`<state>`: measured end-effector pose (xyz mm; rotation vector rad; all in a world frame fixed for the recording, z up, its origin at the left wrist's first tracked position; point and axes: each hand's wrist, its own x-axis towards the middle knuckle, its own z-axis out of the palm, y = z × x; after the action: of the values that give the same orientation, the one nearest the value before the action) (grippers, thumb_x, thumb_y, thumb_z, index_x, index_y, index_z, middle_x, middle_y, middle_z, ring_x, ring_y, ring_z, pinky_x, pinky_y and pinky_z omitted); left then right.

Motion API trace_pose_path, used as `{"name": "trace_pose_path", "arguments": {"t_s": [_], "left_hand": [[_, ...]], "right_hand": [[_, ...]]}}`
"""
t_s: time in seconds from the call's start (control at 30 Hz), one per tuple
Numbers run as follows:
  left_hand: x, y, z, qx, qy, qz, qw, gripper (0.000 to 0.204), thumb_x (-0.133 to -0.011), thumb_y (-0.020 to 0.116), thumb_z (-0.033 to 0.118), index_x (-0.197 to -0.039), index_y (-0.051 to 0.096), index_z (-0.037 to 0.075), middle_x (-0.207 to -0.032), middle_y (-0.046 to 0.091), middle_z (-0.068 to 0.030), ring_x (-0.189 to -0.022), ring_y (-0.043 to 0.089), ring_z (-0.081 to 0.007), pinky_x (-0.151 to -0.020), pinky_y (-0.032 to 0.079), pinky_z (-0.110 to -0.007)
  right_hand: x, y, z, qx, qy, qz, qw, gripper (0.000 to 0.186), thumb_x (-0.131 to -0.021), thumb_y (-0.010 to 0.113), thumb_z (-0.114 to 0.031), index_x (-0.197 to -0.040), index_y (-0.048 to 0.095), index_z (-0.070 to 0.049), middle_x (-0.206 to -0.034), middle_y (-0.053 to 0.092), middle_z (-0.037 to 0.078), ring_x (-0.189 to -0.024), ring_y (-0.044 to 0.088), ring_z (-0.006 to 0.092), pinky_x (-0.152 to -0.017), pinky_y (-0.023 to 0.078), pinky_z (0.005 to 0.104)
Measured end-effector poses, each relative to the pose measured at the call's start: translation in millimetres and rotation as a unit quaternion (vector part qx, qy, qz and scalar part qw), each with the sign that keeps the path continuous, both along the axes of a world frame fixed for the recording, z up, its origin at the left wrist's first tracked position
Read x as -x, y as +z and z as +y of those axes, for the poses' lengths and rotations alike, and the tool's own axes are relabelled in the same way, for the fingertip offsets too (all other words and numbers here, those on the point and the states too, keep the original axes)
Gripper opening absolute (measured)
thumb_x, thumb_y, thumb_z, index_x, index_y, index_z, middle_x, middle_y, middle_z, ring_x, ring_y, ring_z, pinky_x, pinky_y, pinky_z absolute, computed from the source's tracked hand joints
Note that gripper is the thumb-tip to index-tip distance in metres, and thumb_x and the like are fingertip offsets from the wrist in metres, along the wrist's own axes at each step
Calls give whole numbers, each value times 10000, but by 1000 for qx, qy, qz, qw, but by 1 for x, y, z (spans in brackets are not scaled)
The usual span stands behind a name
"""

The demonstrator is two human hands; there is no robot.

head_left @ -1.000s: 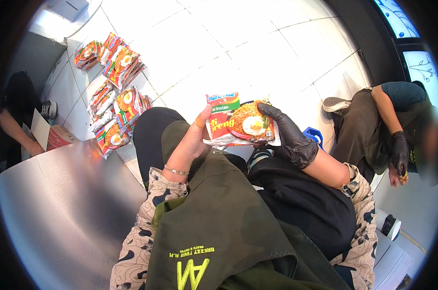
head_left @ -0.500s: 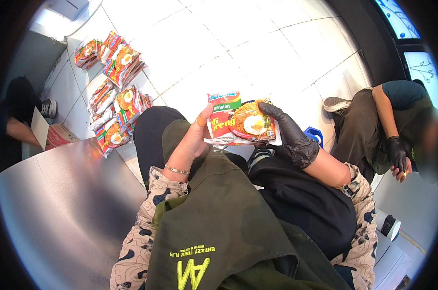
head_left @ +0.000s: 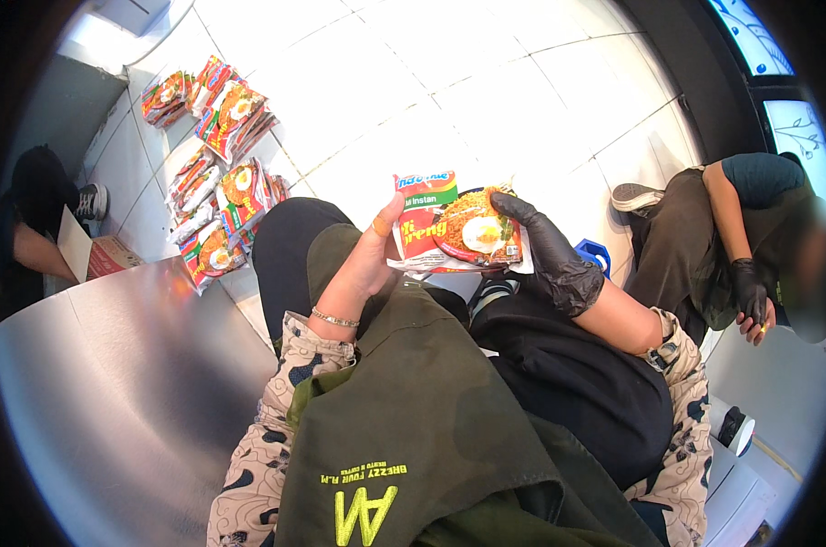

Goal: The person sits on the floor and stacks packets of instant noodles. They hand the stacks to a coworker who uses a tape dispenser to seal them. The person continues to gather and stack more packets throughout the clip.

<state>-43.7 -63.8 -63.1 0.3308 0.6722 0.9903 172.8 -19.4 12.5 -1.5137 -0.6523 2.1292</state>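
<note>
Both my hands hold an instant noodle packet above my lap, its printed front facing up. My bare left hand grips the packet's left edge, thumb on the front. On the right edge, my right hand in a black glove is closed round it, thumb on top. The fingers under the packet are hidden. A few more packets may lie beneath it; I cannot tell. To the left on the floor, several similar noodle packets lie in stacks, a farther pile and a nearer pile.
White tiles cover the floor ahead. At right another person sits, one hand black-gloved. A person's arm at far left reaches by a cardboard box. A metallic curved surface is at my left. A blue plastic item lies past my right hand.
Almost nothing differs. The packet and both hands have shifted very slightly to the right in the picture, and the grip looks the same.
</note>
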Motion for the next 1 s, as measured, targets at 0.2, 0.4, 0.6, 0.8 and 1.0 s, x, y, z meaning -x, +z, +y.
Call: {"name": "trace_pose_path", "arguments": {"t_s": [0.2, 0.4, 0.6, 0.8, 1.0], "left_hand": [[0, 0, 0, -4, 3, 4, 1000, 739, -968, 488, 587, -1405, 418, -4, -1333, 572, -176, -1172, 619, -230, -974, 537, -370], [0, 1, 0, -5, 1, 8, 1000, 739, -967, 488, 589, -1400, 420, -5, -1328, 575, -175, -1166, 623, -227, -967, 542, -366], [0, -1, 0, -4, 4, 10, 1000, 746, -960, 495, 597, -1395, 424, -5, -1317, 582, -174, -1155, 630, -223, -961, 547, -366], [0, -1, 0, 0, 2, 3, 1000, 738, -964, 494, 589, -1393, 424, -8, -1315, 584, -172, -1146, 633, -219, -951, 553, -363], [0, -4, 0, 3, 7, 2, 1000, 733, -963, 507, 579, -1393, 424, -8, -1315, 584, -172, -1143, 633, -214, -954, 550, -363]], "right_hand": [[1, 1, 1, -7, 8, 1, 1000, 463, -937, 609, -460, -1189, 568, -73, -934, 694, 65, -684, 668, 116, -525, 517, 251], [-2, 1, 1, 4, 11, 14, 1000, 453, -936, 616, -452, -1181, 567, -74, -928, 689, 64, -676, 663, 117, -520, 510, 242], [1, 3, 1, -2, 11, -5, 1000, 475, -940, 600, -464, -1201, 571, -68, -942, 693, 62, -682, 664, 114, -532, 515, 249], [-1, -2, 0, -8, 14, -9, 1000, 479, -941, 593, -473, -1192, 584, -65, -940, 696, 60, -691, 668, 121, -535, 520, 267], [-2, -4, 1, -12, 14, -16, 1000, 480, -939, 599, -470, -1186, 584, -58, -935, 703, 61, -691, 675, 124, -550, 533, 272]]}}
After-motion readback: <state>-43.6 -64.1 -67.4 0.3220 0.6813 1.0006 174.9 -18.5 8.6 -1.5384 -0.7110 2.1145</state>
